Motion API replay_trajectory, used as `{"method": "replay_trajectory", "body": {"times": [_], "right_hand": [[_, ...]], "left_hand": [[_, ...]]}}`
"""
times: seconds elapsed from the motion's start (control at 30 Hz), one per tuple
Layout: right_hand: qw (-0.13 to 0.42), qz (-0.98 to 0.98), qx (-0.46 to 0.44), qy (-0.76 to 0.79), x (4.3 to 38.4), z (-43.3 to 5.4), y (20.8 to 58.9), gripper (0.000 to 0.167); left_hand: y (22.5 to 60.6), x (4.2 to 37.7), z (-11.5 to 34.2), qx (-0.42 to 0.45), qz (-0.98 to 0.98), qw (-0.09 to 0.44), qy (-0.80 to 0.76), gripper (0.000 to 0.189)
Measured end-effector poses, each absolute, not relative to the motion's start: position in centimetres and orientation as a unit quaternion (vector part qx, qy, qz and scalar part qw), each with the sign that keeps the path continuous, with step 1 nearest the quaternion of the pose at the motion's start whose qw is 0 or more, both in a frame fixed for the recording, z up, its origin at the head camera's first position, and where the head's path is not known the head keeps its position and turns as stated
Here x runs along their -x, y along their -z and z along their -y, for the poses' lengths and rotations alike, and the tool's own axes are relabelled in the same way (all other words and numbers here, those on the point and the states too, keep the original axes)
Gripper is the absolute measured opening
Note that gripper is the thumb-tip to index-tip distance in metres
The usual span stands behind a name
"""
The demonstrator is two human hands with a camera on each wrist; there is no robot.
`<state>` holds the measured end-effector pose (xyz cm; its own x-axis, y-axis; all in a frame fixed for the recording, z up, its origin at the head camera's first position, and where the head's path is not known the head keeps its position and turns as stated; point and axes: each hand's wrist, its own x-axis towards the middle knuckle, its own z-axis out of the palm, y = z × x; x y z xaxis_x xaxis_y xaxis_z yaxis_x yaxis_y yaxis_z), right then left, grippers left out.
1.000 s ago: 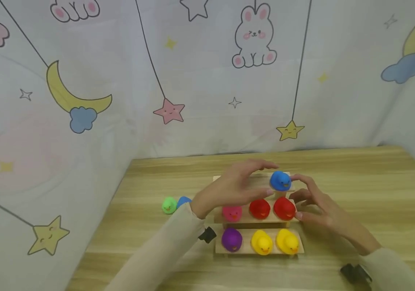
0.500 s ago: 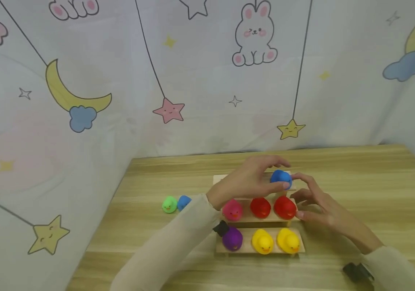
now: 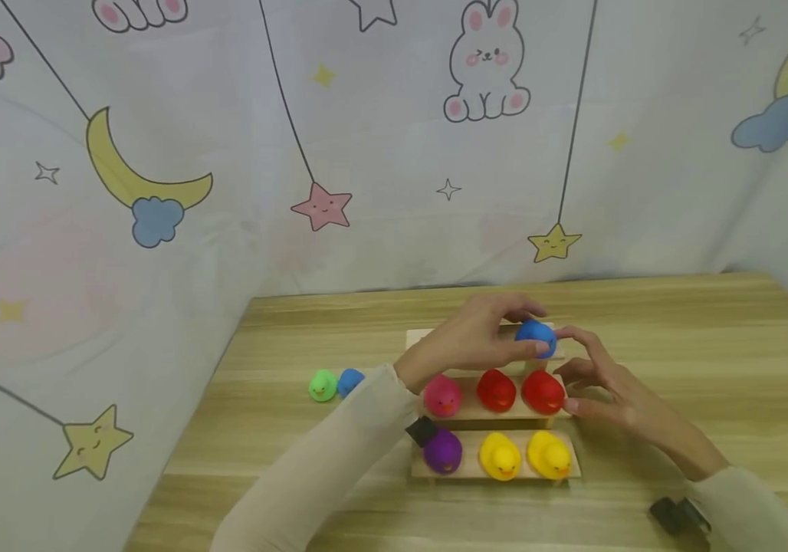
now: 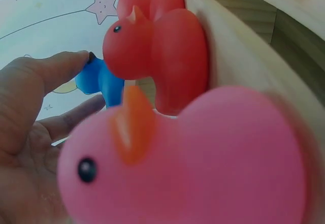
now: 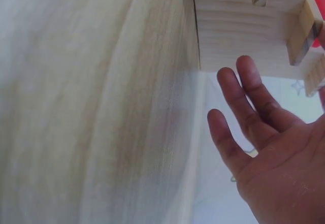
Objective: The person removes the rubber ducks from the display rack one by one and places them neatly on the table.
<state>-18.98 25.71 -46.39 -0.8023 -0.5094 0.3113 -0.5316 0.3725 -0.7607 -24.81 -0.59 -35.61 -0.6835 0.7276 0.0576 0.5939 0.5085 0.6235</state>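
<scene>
Behind everything hangs a pale curtain [image 3: 394, 146] printed with moons, stars and rabbits, and before it your wooden table [image 3: 697, 345]. On that stands the three-tier rack [image 3: 470, 452]. Your left hand [image 3: 480, 337] reaches across it, thumb and fingers pinching the blue duck [image 3: 535, 330] at the right end of the top tier (whether it bears on the wood, I can't tell). Your right hand [image 3: 604, 395] is at the rack's right side, three fingers spread; its index fingertip lies close to that duck. Below sit two red ducks [image 3: 496, 392] with a pink duck [image 3: 443, 397], then two yellow ducks [image 3: 500, 458] beside a purple duck [image 3: 445, 454]. Left of the rack, a green duck [image 3: 323, 386] neighbours another, partly covered blue one.
</scene>
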Motion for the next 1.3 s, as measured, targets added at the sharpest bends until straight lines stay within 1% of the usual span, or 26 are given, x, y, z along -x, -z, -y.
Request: {"method": "replay_trajectory", "body": {"times": [0.17, 0.3, 0.53, 0.77, 1.0, 1.3], "right_hand": [[-0.004, 0.826, -0.309, -0.471, 19.0, -25.6, 46.5, 0.084], [-0.005, 0.827, -0.304, -0.473, 19.0, -25.5, 46.5, 0.084], [0.002, 0.832, -0.297, -0.469, 19.1, -25.3, 46.4, 0.084], [0.001, 0.834, -0.289, -0.47, 19.1, -25.1, 46.4, 0.084], [0.019, 0.828, -0.303, -0.471, 18.9, -25.3, 46.5, 0.085], [0.01, 0.828, -0.298, -0.475, 18.9, -25.4, 46.5, 0.086]], "left_hand": [[35.7, 24.9, 1.3, -0.381, -0.854, 0.113, -0.337, 0.051], [35.5, 25.0, 2.2, -0.38, -0.844, 0.114, -0.361, 0.053], [35.0, 25.0, 4.2, -0.356, -0.848, 0.102, -0.379, 0.052], [34.7, 25.1, 6.4, -0.331, -0.854, 0.086, -0.393, 0.055], [34.3, 24.9, 9.1, -0.311, -0.865, 0.075, -0.387, 0.054], [34.3, 24.5, 12.3, -0.279, -0.873, 0.061, -0.395, 0.051]]}}
